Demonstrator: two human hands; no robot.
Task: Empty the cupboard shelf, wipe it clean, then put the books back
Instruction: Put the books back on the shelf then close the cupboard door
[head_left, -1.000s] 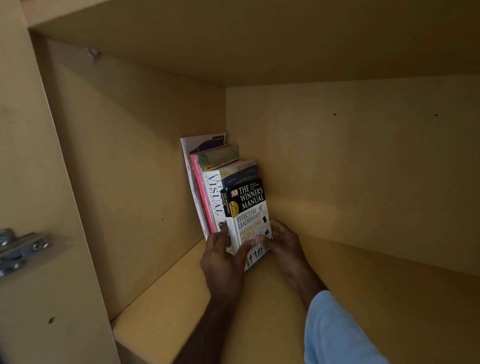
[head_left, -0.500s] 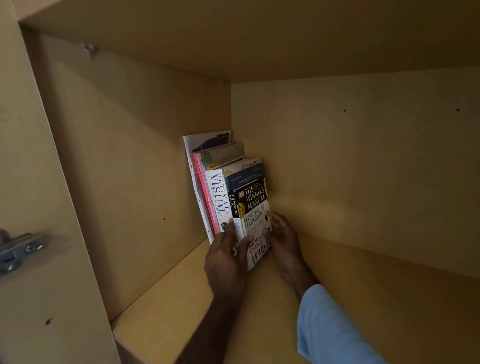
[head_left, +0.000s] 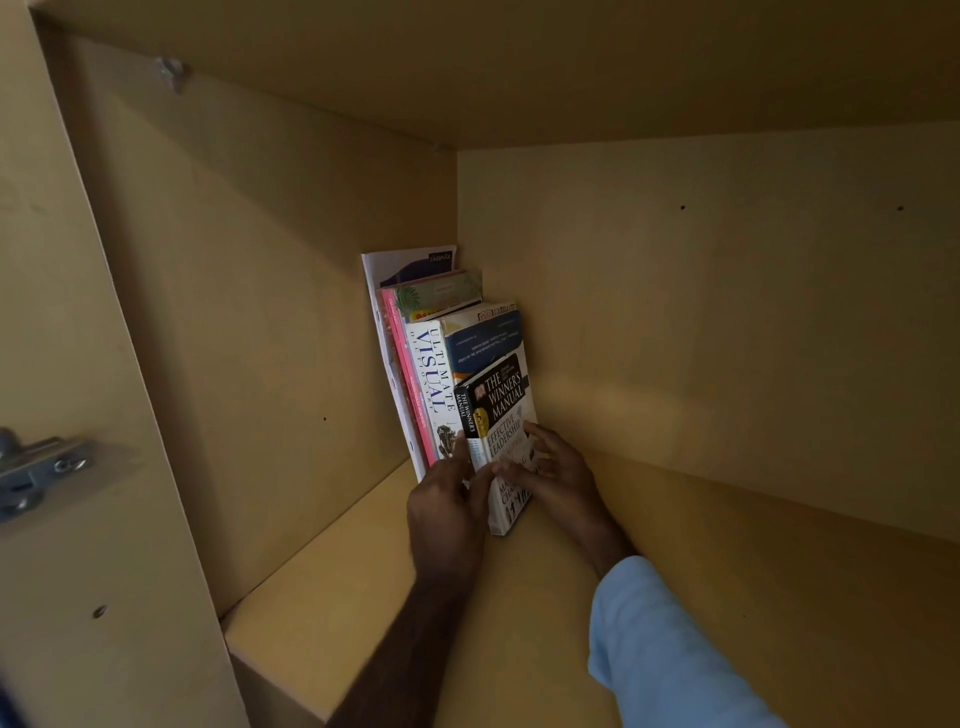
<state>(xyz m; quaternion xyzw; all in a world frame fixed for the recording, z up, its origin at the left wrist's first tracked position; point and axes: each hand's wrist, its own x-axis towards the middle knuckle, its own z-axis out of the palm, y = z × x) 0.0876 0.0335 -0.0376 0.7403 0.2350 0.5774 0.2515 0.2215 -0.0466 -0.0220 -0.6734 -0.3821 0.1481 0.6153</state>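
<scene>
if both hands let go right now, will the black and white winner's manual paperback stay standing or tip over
The black and white Winner's Manual paperback will probably tip: it already stands tilted, with only bare yellow shelf in front of it. It looks thick and stiff, so it should not sag. The left hand and right hand seem to steady it against the row of upright books.

Left hand (head_left: 449, 506) reaching forward, fingers extended, right hand (head_left: 558, 475) beside it, fingers spread, light-blue sleeve (head_left: 670, 660)
</scene>
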